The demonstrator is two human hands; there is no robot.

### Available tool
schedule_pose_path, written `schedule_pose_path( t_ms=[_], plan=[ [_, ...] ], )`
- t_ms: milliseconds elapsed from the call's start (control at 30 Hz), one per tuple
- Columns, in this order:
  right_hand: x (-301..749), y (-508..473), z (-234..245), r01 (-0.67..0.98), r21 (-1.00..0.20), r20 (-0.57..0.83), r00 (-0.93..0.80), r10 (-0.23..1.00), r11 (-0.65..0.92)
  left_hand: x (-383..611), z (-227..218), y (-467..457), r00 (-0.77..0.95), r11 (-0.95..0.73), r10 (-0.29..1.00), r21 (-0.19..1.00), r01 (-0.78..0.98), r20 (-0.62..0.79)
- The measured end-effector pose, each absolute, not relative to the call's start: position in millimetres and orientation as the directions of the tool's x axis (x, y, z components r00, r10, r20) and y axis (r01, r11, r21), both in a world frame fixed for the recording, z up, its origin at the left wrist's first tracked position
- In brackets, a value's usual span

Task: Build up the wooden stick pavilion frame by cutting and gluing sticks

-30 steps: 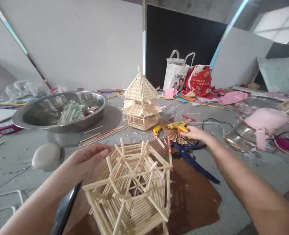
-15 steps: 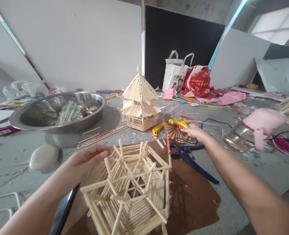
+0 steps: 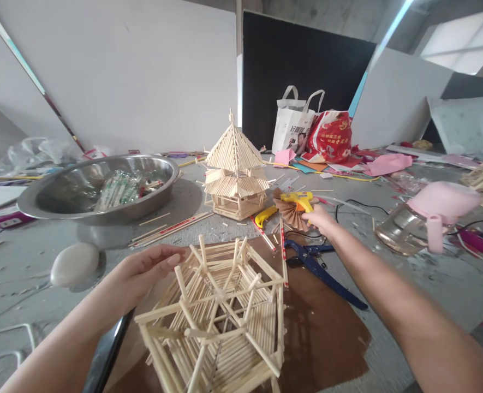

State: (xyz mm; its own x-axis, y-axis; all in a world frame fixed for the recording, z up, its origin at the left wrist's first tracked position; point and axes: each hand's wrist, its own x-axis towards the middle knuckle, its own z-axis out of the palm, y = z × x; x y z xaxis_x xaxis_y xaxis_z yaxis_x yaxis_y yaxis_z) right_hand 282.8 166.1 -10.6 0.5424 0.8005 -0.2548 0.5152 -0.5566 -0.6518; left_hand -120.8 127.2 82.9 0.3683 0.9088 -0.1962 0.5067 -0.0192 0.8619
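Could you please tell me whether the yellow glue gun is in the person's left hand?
No, the yellow glue gun is held in the right hand, while the left hand is near the wooden stick frame.

A steel basin (image 3: 61, 188), a pale stone (image 3: 75, 264), a stick tower (image 3: 235, 147) and a pink-lidded jug (image 3: 413, 226) rest on a gray, littered surface (image 3: 441, 289). In front, a brown sheet (image 3: 327, 349) bears an open stick frame (image 3: 220, 297), blue cutters (image 3: 327, 275) at its edge. Behind, a white bag (image 3: 287, 131) and a red bag (image 3: 331, 136) stand amid colored paper (image 3: 392, 162).
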Motion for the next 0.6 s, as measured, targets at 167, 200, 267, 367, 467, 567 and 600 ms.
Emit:
schedule_pose_path(
  t_ms=[167,200,267,367,467,567,600],
  plan=[
    [317,178,2,0.565,-0.571,-0.135,0.651,0.747,-0.596,-118,85,125,0.413,0.014,0.879,0.880,0.474,-0.236],
    [323,180,4,0.575,-0.545,-0.115,0.669,0.734,-0.610,-118,85,125,0.429,0.015,0.871,0.885,0.465,-0.240],
    [334,183,6,0.591,-0.489,-0.090,0.698,0.711,-0.642,-120,83,126,0.457,0.010,0.856,0.893,0.449,-0.239],
    [342,185,5,0.596,-0.409,-0.099,0.723,0.683,-0.691,-122,80,127,0.491,0.001,0.838,0.900,0.436,-0.239],
    [348,185,2,0.589,-0.351,-0.123,0.741,0.660,-0.727,-120,81,127,0.559,-0.021,0.794,0.908,0.418,-0.238],
    [354,185,-2,0.599,-0.317,-0.094,0.751,0.653,-0.735,-117,83,126,0.594,-0.064,0.776,0.911,0.407,-0.211],
    [356,184,-3,0.612,-0.310,-0.075,0.747,0.660,-0.728,-116,84,125,0.594,-0.070,0.778,0.910,0.409,-0.207]
  ],
)
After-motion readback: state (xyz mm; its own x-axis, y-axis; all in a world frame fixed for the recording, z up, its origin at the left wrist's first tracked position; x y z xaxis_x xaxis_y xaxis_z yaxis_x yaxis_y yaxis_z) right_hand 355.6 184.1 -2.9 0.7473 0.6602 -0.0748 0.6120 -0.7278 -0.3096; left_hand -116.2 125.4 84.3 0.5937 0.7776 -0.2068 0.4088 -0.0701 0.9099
